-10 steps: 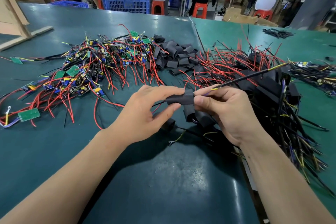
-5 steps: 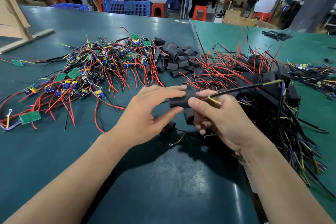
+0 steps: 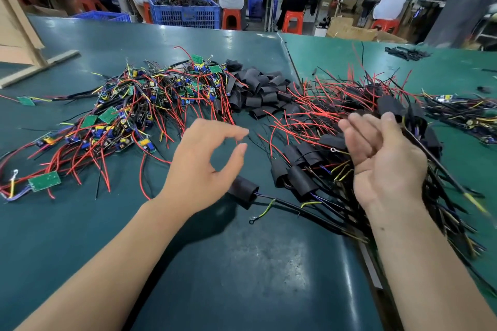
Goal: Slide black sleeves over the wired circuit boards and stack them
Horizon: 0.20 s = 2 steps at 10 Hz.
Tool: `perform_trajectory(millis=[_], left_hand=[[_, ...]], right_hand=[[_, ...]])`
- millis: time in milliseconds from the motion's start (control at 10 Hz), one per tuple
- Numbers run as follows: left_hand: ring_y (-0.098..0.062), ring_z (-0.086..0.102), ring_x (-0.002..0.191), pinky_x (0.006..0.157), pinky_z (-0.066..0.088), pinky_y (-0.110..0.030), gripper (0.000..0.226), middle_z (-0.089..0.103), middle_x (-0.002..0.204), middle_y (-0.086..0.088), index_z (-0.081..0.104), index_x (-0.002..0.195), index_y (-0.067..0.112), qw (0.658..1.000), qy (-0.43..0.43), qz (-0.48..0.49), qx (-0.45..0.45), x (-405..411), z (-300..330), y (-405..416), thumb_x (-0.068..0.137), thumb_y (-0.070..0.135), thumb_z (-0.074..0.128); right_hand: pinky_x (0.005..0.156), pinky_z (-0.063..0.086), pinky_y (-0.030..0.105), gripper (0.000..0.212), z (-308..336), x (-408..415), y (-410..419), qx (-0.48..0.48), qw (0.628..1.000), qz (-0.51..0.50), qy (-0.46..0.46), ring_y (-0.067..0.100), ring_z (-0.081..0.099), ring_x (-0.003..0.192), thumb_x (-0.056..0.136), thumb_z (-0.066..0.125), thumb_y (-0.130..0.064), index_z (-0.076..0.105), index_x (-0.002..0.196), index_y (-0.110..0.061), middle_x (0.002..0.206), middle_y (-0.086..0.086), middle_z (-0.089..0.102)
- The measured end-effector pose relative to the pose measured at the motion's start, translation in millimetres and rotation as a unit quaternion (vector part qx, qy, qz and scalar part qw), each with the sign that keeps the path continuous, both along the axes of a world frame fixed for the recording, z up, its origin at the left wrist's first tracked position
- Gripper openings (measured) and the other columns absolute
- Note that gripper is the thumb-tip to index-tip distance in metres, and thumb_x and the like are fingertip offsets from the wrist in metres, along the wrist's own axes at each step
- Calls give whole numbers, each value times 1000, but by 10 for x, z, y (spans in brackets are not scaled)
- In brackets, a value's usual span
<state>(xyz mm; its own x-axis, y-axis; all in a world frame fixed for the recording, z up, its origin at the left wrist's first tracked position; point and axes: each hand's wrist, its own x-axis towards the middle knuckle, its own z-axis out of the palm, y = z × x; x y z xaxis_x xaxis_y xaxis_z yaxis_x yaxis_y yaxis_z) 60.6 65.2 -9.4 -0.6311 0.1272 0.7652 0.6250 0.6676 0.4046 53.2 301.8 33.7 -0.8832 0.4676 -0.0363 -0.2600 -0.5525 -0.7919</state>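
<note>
Head view: left hand (image 3: 200, 166) hovers over the worktop (image 3: 242, 263), fingers loosely curved, holding nothing; right hand (image 3: 382, 158), palm up, fingers relaxed, also empty; sleeved boards (image 3: 298, 177) piled beside it; bare boards (image 3: 121, 121) left; sleeves (image 3: 258, 94) behind.

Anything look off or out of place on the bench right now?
One sleeved board lies alone on the table by the left hand, apart from the sleeved pile further right. Both hands are empty; the right hand is open over that pile. Nothing looks damaged.
</note>
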Motion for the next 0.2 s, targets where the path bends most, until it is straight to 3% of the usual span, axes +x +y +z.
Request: perform_trajectory(millis=[100,200], left_hand=[[-15,56,97,93,44,-35,21,66,104,6,71,105,17,989,-117,-41,-82,-3,-52,-22,88,28,69],[-13,54,103,98,41,-26,32,59,114,5,68,116,19,970,-190,-104,-111,16,-78,-20,84,24,74]], right_hand=[[53,54,20,32,4,29,-13,52,996,73,-21,19,74,69,102,50,-29,69,91,-4,78,9,76],[47,51,18,39,3,51,-72,85,985,146,-25,16,70,59,102,47,-35,70,85,-8,72,7,75]])
